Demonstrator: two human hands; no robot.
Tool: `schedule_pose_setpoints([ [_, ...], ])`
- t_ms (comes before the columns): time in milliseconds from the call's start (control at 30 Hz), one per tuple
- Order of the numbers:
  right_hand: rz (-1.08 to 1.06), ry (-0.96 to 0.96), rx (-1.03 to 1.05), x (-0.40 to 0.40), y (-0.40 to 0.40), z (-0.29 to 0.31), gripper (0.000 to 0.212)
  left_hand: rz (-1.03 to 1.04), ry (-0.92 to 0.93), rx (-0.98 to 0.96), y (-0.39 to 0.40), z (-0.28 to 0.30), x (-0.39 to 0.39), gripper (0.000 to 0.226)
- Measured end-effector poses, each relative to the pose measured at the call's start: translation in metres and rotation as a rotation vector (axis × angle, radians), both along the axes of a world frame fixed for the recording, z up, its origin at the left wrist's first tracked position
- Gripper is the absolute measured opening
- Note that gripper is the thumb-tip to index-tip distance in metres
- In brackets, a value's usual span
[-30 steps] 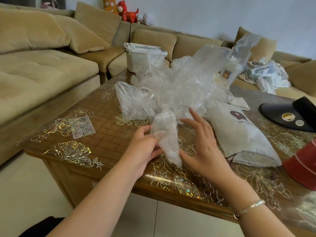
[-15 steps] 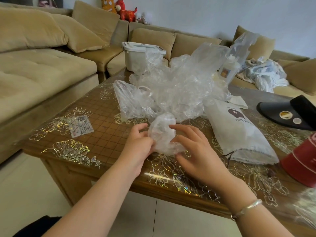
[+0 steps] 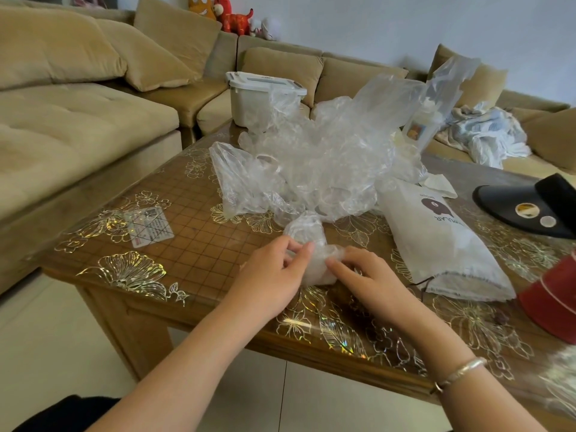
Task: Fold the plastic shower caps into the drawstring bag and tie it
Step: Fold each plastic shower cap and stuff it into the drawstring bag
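Note:
A crumpled clear shower cap [image 3: 311, 244] lies bunched on the table near the front edge. My left hand [image 3: 274, 272] pinches its left side with thumb and fingertips. My right hand [image 3: 364, 279] presses fingertips onto its right side, holding the plastic down. Behind it rises a loose heap of clear shower caps [image 3: 321, 157]. The white drawstring bag [image 3: 442, 241], printed with a dark bear head, lies flat to the right, its open mouth and dark cord toward the front edge.
The wooden table [image 3: 174, 241] has a gold floral cover and a small card [image 3: 149, 226] at left. A white lidded box [image 3: 258, 101] stands at the back. A black visor [image 3: 526, 207] and a red object [image 3: 551, 297] sit at right. Beige sofas surround.
The cap I held upright has been pushed down onto the table and squeezed smaller. Both hands have dropped lower and closer together over it.

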State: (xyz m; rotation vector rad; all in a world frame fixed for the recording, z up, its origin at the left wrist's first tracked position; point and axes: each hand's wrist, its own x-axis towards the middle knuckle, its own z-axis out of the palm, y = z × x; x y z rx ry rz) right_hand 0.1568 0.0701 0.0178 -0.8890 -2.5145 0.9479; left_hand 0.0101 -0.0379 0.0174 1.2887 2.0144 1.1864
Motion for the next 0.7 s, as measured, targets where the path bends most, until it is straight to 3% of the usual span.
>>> schedule_pose_setpoints([
  [133, -0.148, -0.003, 0.016, -0.012, 0.003, -0.007, 0.042, 0.046, 0.032, -0.075, 0.004, -0.003, -0.001, 0.030],
  [267, -0.266, 0.007, 0.169, -0.022, 0.005, -0.013, 0.028, 0.127, 0.022, -0.091, 0.010, -0.006, -0.002, 0.020],
  [367, -0.260, -0.017, 0.338, -0.027, 0.006, -0.019, 0.019, 0.170, 0.047, -0.103, 0.015, -0.008, -0.003, 0.020],
  [533, -0.151, 0.073, 0.555, -0.034, 0.004, -0.017, 0.026, 0.220, 0.090, -0.139, 0.022, -0.009, -0.010, 0.018],
  [700, -0.048, 0.057, 0.590, -0.030, 0.009, -0.021, 0.006, 0.207, 0.092, -0.159, 0.023, -0.009, -0.014, 0.017],
])
